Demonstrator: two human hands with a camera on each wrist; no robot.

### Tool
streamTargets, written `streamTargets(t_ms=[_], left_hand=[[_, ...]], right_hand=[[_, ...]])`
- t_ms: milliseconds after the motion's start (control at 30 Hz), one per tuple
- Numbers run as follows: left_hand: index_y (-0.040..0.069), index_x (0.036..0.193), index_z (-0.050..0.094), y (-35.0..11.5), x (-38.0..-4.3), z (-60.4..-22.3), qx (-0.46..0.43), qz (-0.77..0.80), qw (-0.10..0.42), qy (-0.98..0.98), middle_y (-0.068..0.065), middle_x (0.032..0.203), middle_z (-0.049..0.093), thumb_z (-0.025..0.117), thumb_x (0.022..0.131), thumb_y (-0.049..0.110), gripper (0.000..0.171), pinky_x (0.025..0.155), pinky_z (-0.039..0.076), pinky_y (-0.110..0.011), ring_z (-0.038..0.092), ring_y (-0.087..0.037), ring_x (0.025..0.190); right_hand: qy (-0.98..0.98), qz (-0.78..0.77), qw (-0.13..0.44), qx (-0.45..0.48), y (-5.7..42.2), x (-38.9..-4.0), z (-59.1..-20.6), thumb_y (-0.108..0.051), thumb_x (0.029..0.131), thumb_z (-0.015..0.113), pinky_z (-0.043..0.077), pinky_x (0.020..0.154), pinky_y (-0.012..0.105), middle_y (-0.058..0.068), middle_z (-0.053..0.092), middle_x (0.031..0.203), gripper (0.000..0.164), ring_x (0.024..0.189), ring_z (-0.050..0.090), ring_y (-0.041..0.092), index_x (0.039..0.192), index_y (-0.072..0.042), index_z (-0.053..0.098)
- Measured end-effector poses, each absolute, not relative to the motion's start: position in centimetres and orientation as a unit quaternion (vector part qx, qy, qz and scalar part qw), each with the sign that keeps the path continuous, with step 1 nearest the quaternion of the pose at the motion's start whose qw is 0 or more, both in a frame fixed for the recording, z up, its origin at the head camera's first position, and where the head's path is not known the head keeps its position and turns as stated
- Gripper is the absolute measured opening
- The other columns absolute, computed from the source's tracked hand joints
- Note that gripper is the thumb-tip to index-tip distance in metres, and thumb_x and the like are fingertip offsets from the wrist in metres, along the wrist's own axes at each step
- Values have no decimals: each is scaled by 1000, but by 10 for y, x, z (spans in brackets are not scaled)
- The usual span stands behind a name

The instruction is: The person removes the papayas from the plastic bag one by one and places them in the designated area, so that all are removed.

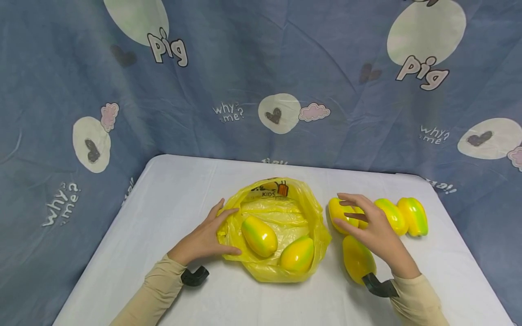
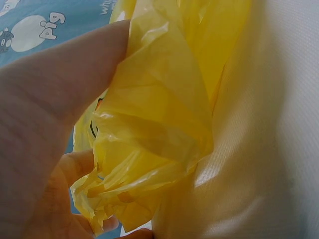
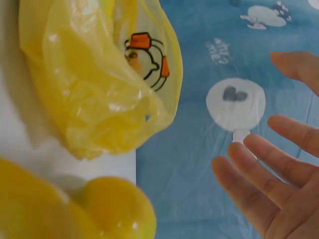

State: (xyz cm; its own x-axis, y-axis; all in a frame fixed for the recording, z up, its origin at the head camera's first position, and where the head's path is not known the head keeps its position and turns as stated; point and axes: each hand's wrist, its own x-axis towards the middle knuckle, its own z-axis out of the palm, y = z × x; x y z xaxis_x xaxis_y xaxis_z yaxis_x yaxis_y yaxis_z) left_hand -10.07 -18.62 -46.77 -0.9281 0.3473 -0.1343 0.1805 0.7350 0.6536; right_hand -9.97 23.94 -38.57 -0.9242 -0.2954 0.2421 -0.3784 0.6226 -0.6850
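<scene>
A yellow plastic bag point(image 1: 265, 273) lies with its mouth wide, a cartoon print and the word KIDS on its inner wall. Inside it are two glossy, mango-shaped yellow fruits with green streaks, one at the left point(image 1: 259, 236) and one at the right point(image 1: 297, 255). My left hand point(image 1: 205, 237) holds the bag's left side, thumb in front and fingers behind; plastic hides some fingertips in the left wrist view. Over the row of fruits on the right hovers my right hand point(image 1: 377, 231), its fingers spread and holding nothing. Beneath it lies a single fruit point(image 1: 355, 260).
More fruits form a row beside the bag: one at its left end point(image 1: 340, 215), another point(image 1: 390, 215), and a ridged one point(image 1: 413, 217) at the right end. All rest on a white-covered table point(image 1: 171, 190). Behind hangs a blue printed cloth point(image 1: 342, 136).
</scene>
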Motion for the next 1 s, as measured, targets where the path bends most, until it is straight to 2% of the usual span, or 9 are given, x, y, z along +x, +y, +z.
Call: streamTargets(t_ms=[133, 367, 700, 1000], left_hand=[[30, 160, 37, -187, -101, -469, 144, 336, 126, 922, -15, 175, 0, 87, 69, 67, 111, 113, 40, -69, 29, -50, 153], [30, 160, 36, -187, -101, -468, 145, 335, 125, 923, -14, 175, 0, 87, 69, 67, 111, 113, 41, -69, 29, -50, 153], [28, 160, 37, -185, -102, -465, 147, 334, 126, 922, -17, 174, 1, 88, 69, 65, 111, 113, 40, -69, 29, -51, 153], [27, 160, 37, -185, -101, -466, 146, 333, 125, 923, -17, 174, 1, 88, 69, 65, 111, 113, 40, -69, 29, -51, 153]], right_hand=[[-894, 397, 37, 205, 230, -105, -382, -18, 92, 80, 61, 94, 40, 3, 62, 140, 58, 121, 62, 11, 145, -20, 57], [-895, 392, -5, 214, 213, -115, -378, -28, 93, 80, 59, 98, 48, 4, 58, 144, 61, 127, 62, 27, 147, -22, 54], [-882, 386, -38, 266, 188, -125, -373, -29, 91, 81, 60, 97, 41, 11, 57, 148, 63, 130, 60, 31, 147, -18, 53], [-879, 373, -88, 285, 168, -132, -368, -40, 92, 79, 59, 101, 38, 0, 55, 149, 63, 135, 58, 25, 147, -22, 54]])
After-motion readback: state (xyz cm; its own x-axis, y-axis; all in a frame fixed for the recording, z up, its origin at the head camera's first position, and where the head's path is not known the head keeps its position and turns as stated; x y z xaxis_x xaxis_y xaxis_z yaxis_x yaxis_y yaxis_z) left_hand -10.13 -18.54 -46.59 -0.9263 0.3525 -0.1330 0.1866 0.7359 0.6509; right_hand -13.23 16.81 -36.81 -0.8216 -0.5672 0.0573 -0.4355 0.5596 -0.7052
